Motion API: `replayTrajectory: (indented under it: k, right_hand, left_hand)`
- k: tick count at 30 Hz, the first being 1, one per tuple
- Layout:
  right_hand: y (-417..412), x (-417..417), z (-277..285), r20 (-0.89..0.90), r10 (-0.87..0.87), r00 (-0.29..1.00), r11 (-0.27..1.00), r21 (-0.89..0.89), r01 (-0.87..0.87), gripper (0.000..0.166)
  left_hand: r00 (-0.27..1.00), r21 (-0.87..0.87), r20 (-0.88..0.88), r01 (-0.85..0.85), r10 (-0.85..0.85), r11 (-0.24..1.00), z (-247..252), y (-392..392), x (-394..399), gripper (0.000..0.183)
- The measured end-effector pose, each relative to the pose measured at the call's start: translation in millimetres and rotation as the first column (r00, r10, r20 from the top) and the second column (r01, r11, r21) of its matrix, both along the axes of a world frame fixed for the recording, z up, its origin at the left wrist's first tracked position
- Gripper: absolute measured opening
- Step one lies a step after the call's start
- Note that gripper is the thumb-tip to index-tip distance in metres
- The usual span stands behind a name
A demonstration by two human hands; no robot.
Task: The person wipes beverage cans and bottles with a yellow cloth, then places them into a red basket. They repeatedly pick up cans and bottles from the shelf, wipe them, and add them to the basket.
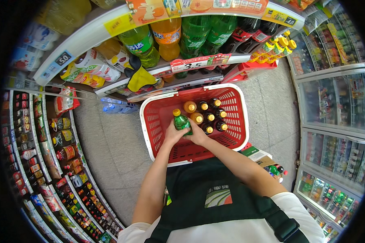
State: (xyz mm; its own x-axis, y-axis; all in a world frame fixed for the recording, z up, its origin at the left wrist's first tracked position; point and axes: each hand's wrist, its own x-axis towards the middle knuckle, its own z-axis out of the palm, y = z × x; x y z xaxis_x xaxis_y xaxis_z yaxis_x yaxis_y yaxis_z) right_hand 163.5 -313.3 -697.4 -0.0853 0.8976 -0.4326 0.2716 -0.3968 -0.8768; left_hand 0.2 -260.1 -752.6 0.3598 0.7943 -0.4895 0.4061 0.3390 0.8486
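Over a red plastic shopping basket (158, 114) with a white rim, my left hand (174, 133) and my right hand (197, 133) together hold a green plastic soda bottle (182, 122) with a yellow cap. It is tilted, cap pointing away from me. To its right, inside the basket, several dark cola bottles (210, 116) with yellow caps stand in rows. Two orange soda bottles (189, 107) stand beside them, next to my right hand. The basket's left part shows its red inner surface. My hands cover the lower end of the green bottle.
A shelf of large soda bottles (195, 36) runs beyond the basket, with a yellow and black glove (141, 79) at its edge. Glass-door coolers (337, 100) line the right. Stocked shelves (67, 152) stand at left. Water bottles (117, 105) lie on the floor below the shelf.
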Motion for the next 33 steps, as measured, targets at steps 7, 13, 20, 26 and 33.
replayTrajectory:
  k: [7, 13, 20, 26, 33]
  right_hand:
    - [-31, 4, 130, -0.189, -0.093, 0.977, 0.994, 0.046, 0.104, 0.082]
    - [-30, 20, 273, -0.253, -0.103, 0.962, 0.949, 0.265, 0.171, 0.078]
    - [-14, 51, 426, 0.055, -0.122, 0.991, 0.741, 0.669, 0.054, 0.083]
    - [6, 79, 515, 0.086, -0.043, 0.995, 0.57, 0.821, -0.046, 0.084]
    - [47, 118, 607, 0.149, 0.098, 0.984, 0.408, 0.896, -0.176, 0.084]
  left_hand:
    - [0.992, 0.063, -0.036, 0.12, -0.118, 0.991, 210, -6, 0, 0.075]
    - [0.994, 0.379, -0.029, 0.11, -0.107, 0.919, 370, -11, 19, 0.072]
    - [0.963, 0.623, 0.018, 0.201, -0.271, 0.756, 515, 9, 36, 0.075]
    - [0.917, 0.797, 0.069, 0.186, -0.393, 0.575, 618, 27, 53, 0.073]
    - [0.872, 0.89, 0.113, 0.124, -0.475, 0.438, 695, 59, 77, 0.072]
